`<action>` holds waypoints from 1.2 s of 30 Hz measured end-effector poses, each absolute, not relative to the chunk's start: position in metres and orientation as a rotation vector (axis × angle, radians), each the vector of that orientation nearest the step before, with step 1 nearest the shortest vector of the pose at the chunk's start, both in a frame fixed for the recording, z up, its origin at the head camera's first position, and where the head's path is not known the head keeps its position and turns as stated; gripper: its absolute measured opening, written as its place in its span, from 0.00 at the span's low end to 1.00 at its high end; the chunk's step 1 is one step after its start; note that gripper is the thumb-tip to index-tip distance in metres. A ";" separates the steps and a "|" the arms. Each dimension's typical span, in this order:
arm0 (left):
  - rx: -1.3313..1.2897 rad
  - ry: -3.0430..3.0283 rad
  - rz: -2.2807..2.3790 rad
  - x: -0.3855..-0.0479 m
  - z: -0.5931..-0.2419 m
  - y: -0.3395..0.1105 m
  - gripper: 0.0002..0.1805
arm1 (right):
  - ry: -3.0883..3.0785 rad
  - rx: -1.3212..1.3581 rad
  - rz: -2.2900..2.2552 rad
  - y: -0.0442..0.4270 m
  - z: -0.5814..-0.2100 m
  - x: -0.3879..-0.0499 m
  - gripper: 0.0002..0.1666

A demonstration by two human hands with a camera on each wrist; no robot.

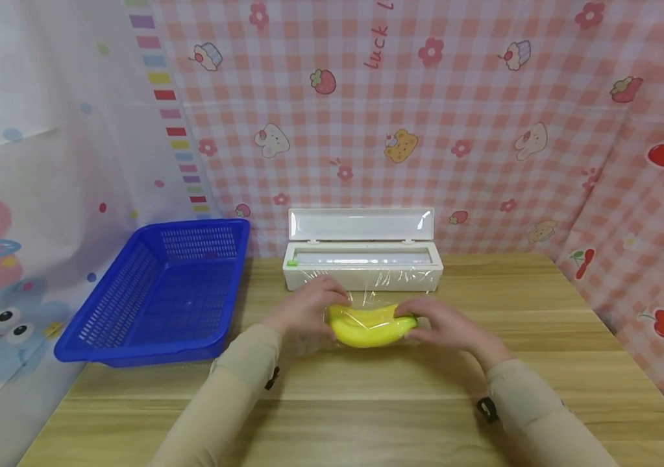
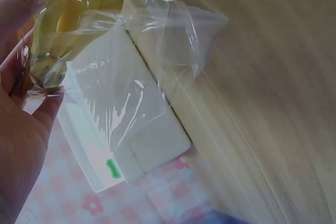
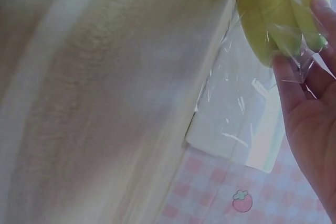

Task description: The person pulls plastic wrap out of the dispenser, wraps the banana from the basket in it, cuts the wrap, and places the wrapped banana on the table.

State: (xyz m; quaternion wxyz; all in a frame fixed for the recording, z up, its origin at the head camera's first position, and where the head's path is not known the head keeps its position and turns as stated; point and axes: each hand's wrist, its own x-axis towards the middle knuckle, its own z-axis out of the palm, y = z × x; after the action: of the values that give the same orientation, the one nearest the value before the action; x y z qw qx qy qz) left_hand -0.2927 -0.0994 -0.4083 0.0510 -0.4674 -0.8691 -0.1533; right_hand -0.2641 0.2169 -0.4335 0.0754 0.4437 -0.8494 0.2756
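Note:
A yellow bunch of bananas (image 1: 369, 326) is held between the two hands, just in front of a white cling film dispenser (image 1: 363, 280). Clear cling film (image 2: 173, 40) covers the bananas and stretches back to the dispenser. My left hand (image 1: 312, 308) grips the stem end, its fingers and thumb pinching film and fruit, as the left wrist view shows. At the other end, my right hand (image 1: 439, 322) holds the greenish tips, thumb and fingers around them through the film. The dispenser's lid (image 1: 361, 224) stands raised, with a roll (image 1: 363, 258) inside and a green slider (image 1: 292, 263) at its left.
On the left of the wooden table (image 1: 378, 415) sits a blue plastic basket (image 1: 150, 355) with slotted walls. A pink checked cloth (image 1: 355, 130) hangs behind the dispenser and along the right side. Whitish printed cloth (image 1: 28, 162) covers the left side.

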 end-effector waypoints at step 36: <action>-1.255 -2.722 -0.842 -0.315 -0.414 -0.110 0.25 | -2.725 0.924 1.274 0.214 -0.429 -0.300 0.22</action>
State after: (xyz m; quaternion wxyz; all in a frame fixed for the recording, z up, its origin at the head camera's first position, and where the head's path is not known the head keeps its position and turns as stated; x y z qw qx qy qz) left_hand -0.3150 -0.1095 -0.4140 0.0139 -0.4031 -0.8742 -0.2704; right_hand -0.2996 0.2135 -0.4288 -0.0028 0.2936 -0.8660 0.4048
